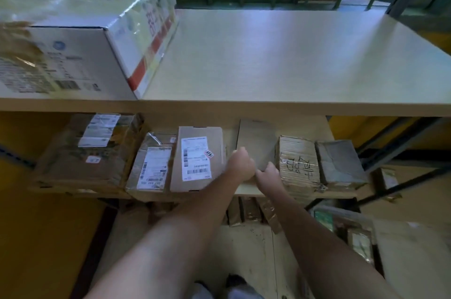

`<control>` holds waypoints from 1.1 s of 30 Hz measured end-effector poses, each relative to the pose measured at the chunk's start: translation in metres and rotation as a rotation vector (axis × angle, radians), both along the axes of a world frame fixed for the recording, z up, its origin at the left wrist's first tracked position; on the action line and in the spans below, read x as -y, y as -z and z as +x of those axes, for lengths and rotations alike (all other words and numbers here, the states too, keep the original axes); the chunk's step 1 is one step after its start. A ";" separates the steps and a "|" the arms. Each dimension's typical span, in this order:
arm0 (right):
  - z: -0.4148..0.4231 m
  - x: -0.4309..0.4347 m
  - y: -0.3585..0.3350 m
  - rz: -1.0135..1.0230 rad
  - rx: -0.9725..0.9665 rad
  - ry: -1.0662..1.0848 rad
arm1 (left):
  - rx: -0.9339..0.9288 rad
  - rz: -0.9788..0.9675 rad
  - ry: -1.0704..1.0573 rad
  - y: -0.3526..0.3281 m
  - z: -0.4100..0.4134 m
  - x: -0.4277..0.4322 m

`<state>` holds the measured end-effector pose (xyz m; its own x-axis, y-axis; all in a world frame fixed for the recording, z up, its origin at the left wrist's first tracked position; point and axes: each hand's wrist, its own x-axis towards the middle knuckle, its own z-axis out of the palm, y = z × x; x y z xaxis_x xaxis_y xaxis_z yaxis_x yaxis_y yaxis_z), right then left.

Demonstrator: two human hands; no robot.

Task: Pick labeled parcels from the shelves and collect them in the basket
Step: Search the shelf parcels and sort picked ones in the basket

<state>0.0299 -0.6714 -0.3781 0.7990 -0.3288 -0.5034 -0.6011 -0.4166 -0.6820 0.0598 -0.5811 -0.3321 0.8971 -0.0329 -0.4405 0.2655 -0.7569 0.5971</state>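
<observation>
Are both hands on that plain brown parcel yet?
Touching: head view shows left hand and right hand closed on the plain brown parcel's near edge.

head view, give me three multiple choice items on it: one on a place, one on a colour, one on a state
1. Where does the large white box sit?
A. on the top shelf, at its left end
B. on the floor
C. on the middle shelf, at its right end

2. What colour is the band along the bottom of that box's side?
A. blue
B. red
C. black

3. What are the left hand and right hand doing?
A. hanging clear of the shelves
B. both at the front edge of a plain brown parcel on the middle shelf
C. lifting the white box

Answers:
1 A, it stands on the top shelf at the left.
2 B, a red strip runs along its lower edge.
3 B, both hands meet at that parcel between the labeled parcel and the handwritten one; whether the grip has closed is unclear.
</observation>
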 end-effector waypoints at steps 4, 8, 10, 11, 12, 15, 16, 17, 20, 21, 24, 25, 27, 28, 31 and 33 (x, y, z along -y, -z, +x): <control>0.017 0.003 0.015 0.016 -0.069 -0.015 | -0.165 0.026 -0.107 0.019 0.007 0.014; 0.025 0.011 0.024 -0.012 -0.091 -0.024 | -0.201 0.053 -0.125 0.026 0.020 0.014; 0.029 0.018 0.029 0.024 -0.098 -0.015 | -0.235 0.010 -0.161 0.021 0.021 0.017; 0.030 0.022 0.031 0.046 -0.100 -0.006 | -0.244 0.017 -0.169 0.020 0.021 0.019; 0.030 0.025 0.032 0.067 -0.102 0.000 | -0.263 0.023 -0.183 0.021 0.023 0.021; 0.028 0.027 0.027 0.094 -0.120 0.000 | -0.298 -0.003 -0.220 0.011 0.018 0.028; 0.026 0.026 0.024 0.074 -0.128 -0.001 | -0.291 -0.003 -0.245 0.009 0.016 0.030; 0.023 0.024 0.020 0.042 -0.138 -0.004 | -0.290 0.013 -0.267 0.003 0.014 0.031; 0.010 0.022 0.000 0.014 -0.098 0.001 | -0.245 0.099 -0.309 -0.017 0.010 0.033; 0.006 0.022 -0.007 0.019 -0.090 -0.005 | -0.243 0.118 -0.311 -0.024 0.008 0.033; 0.001 0.029 -0.030 0.126 0.011 0.090 | -0.269 0.054 -0.265 -0.040 -0.004 0.028; 0.000 0.032 -0.040 0.187 0.063 0.109 | -0.281 -0.025 -0.266 -0.041 -0.010 0.027; -0.007 0.039 -0.058 0.233 0.183 0.067 | -0.315 -0.201 -0.324 -0.041 -0.024 0.025; -0.013 0.041 -0.067 0.223 0.254 0.029 | -0.325 -0.310 -0.351 -0.042 -0.032 0.025; -0.039 0.039 -0.073 0.057 0.442 -0.163 | -0.306 -0.641 -0.401 -0.041 -0.047 0.032; -0.058 0.031 -0.065 -0.065 0.528 -0.273 | -0.188 -0.768 -0.491 -0.035 -0.055 0.034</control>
